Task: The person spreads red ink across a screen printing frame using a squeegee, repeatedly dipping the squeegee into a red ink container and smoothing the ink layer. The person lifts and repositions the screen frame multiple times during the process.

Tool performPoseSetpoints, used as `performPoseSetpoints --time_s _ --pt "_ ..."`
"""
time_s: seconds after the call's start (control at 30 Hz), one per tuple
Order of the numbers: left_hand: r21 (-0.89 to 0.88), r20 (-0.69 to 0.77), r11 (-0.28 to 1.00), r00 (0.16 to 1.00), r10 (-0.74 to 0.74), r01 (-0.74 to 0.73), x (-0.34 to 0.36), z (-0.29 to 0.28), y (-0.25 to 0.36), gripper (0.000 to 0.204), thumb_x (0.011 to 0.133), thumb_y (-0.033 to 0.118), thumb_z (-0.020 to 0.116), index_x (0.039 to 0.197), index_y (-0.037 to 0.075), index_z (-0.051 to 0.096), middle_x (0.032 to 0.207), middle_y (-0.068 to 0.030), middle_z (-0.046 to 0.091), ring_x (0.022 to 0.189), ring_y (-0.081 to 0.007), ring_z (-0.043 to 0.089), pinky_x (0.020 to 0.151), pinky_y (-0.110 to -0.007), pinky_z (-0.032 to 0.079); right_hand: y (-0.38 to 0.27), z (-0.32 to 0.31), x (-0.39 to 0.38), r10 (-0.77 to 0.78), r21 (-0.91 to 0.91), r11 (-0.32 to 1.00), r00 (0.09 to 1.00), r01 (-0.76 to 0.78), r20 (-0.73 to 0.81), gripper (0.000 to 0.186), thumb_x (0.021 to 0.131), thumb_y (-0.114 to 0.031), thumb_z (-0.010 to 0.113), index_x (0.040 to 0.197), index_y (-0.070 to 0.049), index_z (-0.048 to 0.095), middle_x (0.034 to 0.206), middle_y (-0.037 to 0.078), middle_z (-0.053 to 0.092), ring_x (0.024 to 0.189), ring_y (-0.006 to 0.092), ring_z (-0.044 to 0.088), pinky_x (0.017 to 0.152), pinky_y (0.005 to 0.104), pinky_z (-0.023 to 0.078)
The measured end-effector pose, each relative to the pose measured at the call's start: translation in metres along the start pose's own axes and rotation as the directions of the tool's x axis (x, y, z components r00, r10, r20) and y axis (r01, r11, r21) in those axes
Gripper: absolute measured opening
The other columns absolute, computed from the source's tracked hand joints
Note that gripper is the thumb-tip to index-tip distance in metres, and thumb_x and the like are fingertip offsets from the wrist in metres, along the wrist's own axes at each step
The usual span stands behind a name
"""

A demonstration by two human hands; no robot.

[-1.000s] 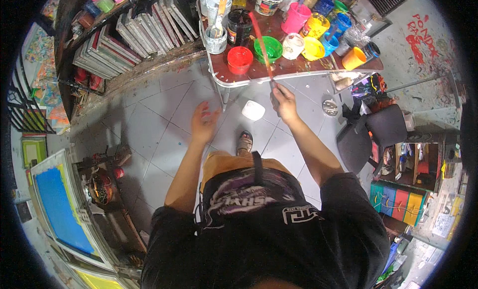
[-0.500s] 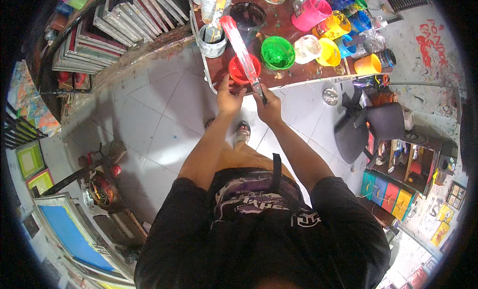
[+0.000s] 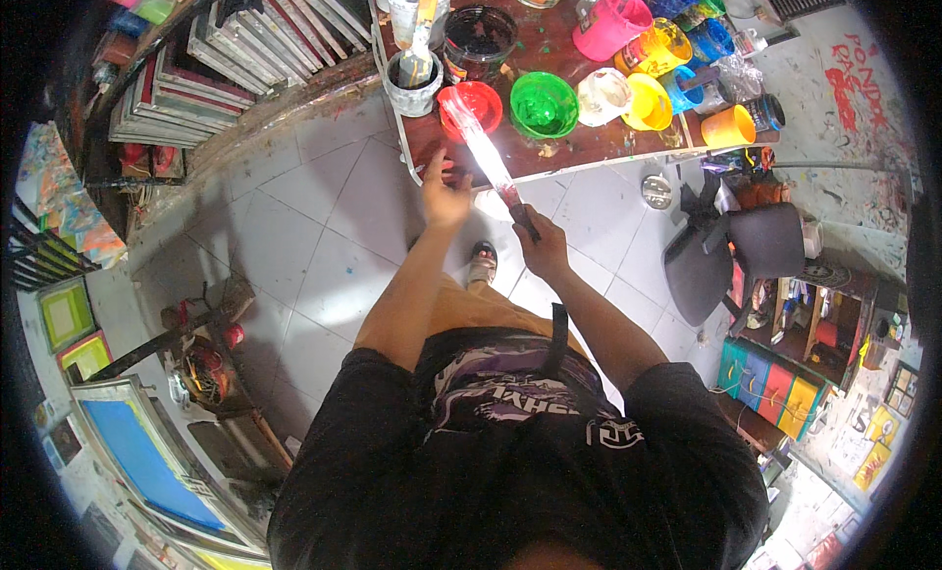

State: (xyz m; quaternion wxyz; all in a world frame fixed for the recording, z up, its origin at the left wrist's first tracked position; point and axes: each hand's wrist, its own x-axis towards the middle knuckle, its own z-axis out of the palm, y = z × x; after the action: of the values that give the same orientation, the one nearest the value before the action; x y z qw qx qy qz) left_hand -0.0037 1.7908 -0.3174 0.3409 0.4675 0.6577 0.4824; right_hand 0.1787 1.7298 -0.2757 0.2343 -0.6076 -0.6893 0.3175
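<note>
In my right hand (image 3: 546, 244) is the dark handle of a long flat spatula (image 3: 483, 151), its blade shiny and smeared red towards the tip. The blade slants up to the left, and its tip overlaps the red tub (image 3: 488, 103) in view; I cannot tell whether they touch. My left hand (image 3: 446, 199) is at the near left corner of the table, just below that tub, with fingers apart and nothing visible held. Right of the red tub stands a green tub (image 3: 545, 107) with green paint inside.
A grey-white pot (image 3: 412, 99) with a brush and a dark-filled tub (image 3: 479, 40) stand behind on the brown table (image 3: 599, 150). More paint tubs, including a pink one (image 3: 613, 28), crowd its right. Framed screens (image 3: 177, 104) lean at left; a black chair (image 3: 702, 266) stands right.
The red tub has moved farther onto the table, and my left hand has come away from it. My right hand has drawn the spatula down and slightly right.
</note>
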Motion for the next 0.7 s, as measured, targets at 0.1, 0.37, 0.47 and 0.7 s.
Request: performPoseSetpoints --time_s 0.1,0.37,0.47,0.7 --pt "0.1 0.003 0.995 1.0 0.02 -0.02 0.001 -0.004 -0.002 0.076 0.062 0.011 0.079 0.127 0.0 0.042 0.107 -0.0136 0.055 0.085 -0.0212 0.058 0.075 -0.033 0.049 0.002 -0.008 -0.004 0.011 0.128 0.992 1.0 -0.013 0.013 0.038 0.083 -0.012 0.062 0.117 0.002 0.052 0.092 0.018 0.063 0.08 0.0249 0.064 0.07 0.0323 0.049" --pt "0.138 -0.165 0.96 0.95 0.266 -0.245 0.034 0.013 0.019 0.115 0.045 0.029 0.088 0.132 -0.009 0.023 0.126 -0.0247 0.041 0.118 -0.0375 0.041 0.102 -0.042 0.032 0.007 -0.053 -0.046 0.183 0.366 0.919 0.981 -0.149 -0.059 0.027 0.082 -0.006 0.056 0.109 -0.005 0.056 0.094 0.012 0.063 0.087 0.0219 0.063 0.076 0.0299 0.047" --pt "0.1 -0.182 0.971 0.956 0.231 -0.216 0.041 0.021 0.022 0.118 0.043 0.029 0.089 0.133 -0.008 0.021 0.127 -0.0238 0.041 0.12 -0.0366 0.039 0.1 -0.042 0.033 0.018 -0.069 -0.06 0.191 0.253 0.953 0.979 -0.167 -0.075 0.027 0.081 -0.005 0.057 0.108 -0.005 0.055 0.089 0.012 0.061 0.083 0.0222 0.062 0.074 0.0297 0.047" --pt "0.242 -0.269 0.967 0.953 0.142 -0.075 0.048 0.042 0.031 0.123 0.045 0.031 0.087 0.136 -0.006 0.012 0.125 -0.0168 0.044 0.117 -0.0302 0.042 0.097 -0.049 0.023 0.031 -0.081 -0.072 0.18 0.286 0.946 0.981 -0.151 -0.076 0.03 0.079 -0.005 0.058 0.109 -0.006 0.055 0.091 0.013 0.063 0.084 0.0264 0.063 0.075 0.033 0.048"
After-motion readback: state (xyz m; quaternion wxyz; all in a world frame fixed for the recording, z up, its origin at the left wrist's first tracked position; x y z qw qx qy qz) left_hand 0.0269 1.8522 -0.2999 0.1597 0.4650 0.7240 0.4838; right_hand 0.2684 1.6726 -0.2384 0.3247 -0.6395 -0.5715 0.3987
